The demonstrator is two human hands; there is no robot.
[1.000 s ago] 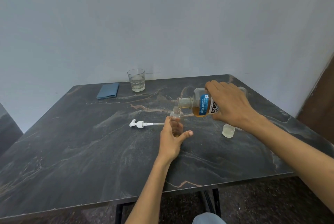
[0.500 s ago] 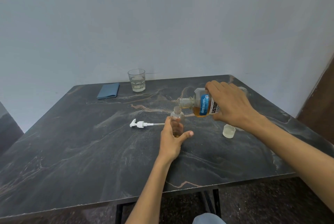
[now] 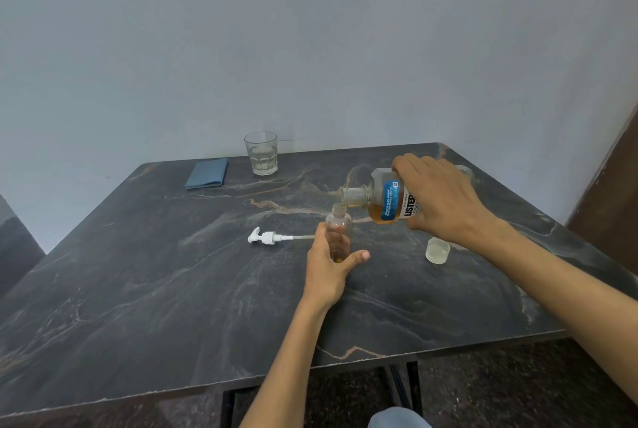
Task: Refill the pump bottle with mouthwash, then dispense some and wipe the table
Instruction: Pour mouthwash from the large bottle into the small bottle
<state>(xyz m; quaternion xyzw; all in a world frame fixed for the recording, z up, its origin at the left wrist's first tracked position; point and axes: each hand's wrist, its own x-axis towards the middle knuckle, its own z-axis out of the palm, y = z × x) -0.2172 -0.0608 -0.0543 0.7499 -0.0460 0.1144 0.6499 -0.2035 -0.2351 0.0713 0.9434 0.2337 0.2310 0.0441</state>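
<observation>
A small clear pump bottle [image 3: 339,225] stands upright and uncapped on the dark marble table [image 3: 172,289], with a little amber liquid at its bottom. My left hand [image 3: 328,269] grips its lower body. My right hand [image 3: 438,201] holds the mouthwash bottle [image 3: 383,200] tipped on its side, its open neck just above and right of the small bottle's mouth. Amber mouthwash sits in the tipped bottle's lower side. The white pump head [image 3: 267,238] lies on the table to the left, its tube pointing at my left hand.
The mouthwash cap [image 3: 437,250] stands on the table under my right forearm. A folded blue cloth [image 3: 207,173] and a drinking glass [image 3: 261,153] with a little water sit at the far edge by the wall. The table's near edge runs below my forearms.
</observation>
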